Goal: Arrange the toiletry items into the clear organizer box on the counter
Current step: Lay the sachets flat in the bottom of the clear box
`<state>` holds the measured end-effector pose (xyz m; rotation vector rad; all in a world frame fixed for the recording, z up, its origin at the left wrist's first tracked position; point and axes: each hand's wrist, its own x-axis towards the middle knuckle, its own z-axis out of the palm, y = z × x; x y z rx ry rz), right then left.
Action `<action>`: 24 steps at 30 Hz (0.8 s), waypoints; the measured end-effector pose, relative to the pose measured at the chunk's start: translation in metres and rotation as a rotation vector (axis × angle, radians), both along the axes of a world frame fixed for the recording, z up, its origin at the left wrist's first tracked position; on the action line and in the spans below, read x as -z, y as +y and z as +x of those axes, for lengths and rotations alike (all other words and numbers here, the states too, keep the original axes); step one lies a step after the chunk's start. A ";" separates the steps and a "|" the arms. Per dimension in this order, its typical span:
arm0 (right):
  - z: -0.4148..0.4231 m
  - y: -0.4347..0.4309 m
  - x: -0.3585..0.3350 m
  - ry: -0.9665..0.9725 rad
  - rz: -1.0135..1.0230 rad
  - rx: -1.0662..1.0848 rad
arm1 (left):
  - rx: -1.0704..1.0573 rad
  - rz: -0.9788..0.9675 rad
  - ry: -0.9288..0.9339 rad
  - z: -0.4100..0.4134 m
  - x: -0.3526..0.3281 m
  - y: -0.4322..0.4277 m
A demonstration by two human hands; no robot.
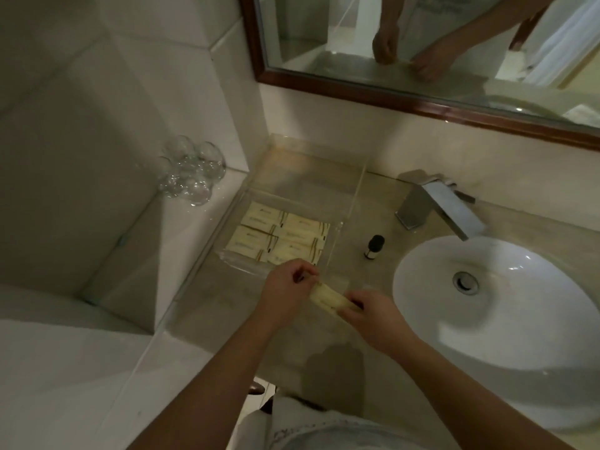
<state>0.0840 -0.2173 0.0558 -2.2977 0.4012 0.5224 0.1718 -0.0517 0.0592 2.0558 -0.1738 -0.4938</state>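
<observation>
The smooth beige stone counter point(207, 306) is running between a tiled ledge point(181, 222) on the left and a round glossy white basin point(506, 319) on the right. The clear hard-walled box point(354, 190) is sitting tight against the ledge, its far half lying open while four flat cream packets point(282, 237) are filling its near half two by two. Just past the box's near edge a narrow cream packet point(328, 297) is hanging above the counter, long axis running far-left to near-right, with the left hand point(285, 290) pinching its far end between thumb and fingertips and the right hand point(373, 316) curling its fingers round the near end, while a small dark-capped bottle point(374, 246) is standing upright between box and basin.
</observation>
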 end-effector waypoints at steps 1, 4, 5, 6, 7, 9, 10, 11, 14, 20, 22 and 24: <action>0.010 0.003 -0.003 -0.011 0.009 -0.009 | -0.059 -0.014 -0.018 0.009 -0.002 0.009; 0.045 0.015 -0.011 -0.040 0.037 -0.006 | -0.237 -0.047 -0.048 0.044 -0.010 0.036; 0.057 0.021 -0.012 -0.061 0.049 0.001 | -0.264 -0.054 -0.046 0.057 -0.010 0.045; 0.070 0.028 -0.014 -0.081 0.061 0.003 | -0.278 -0.049 -0.044 0.069 -0.010 0.053; 0.082 0.035 -0.014 -0.089 0.067 0.003 | -0.290 -0.033 -0.042 0.082 -0.007 0.062; 0.104 0.049 -0.013 -0.083 0.053 -0.004 | -0.300 0.048 -0.061 0.106 0.002 0.077; 0.114 0.055 -0.010 -0.078 0.040 -0.008 | -0.296 0.103 -0.075 0.116 0.008 0.084; 0.123 0.060 -0.006 -0.070 0.026 -0.010 | -0.290 0.147 -0.079 0.125 0.013 0.090; 0.142 0.070 0.007 -0.035 -0.017 -0.015 | -0.253 0.225 -0.090 0.139 0.027 0.097; 0.159 0.079 0.025 -0.029 -0.067 -0.007 | -0.120 0.348 -0.233 0.150 0.039 0.104; 0.163 0.080 0.025 -0.024 -0.084 -0.024 | -0.068 0.401 -0.293 0.147 0.042 0.105; 0.165 0.079 0.026 -0.028 -0.109 -0.050 | -0.016 0.462 -0.332 0.142 0.043 0.106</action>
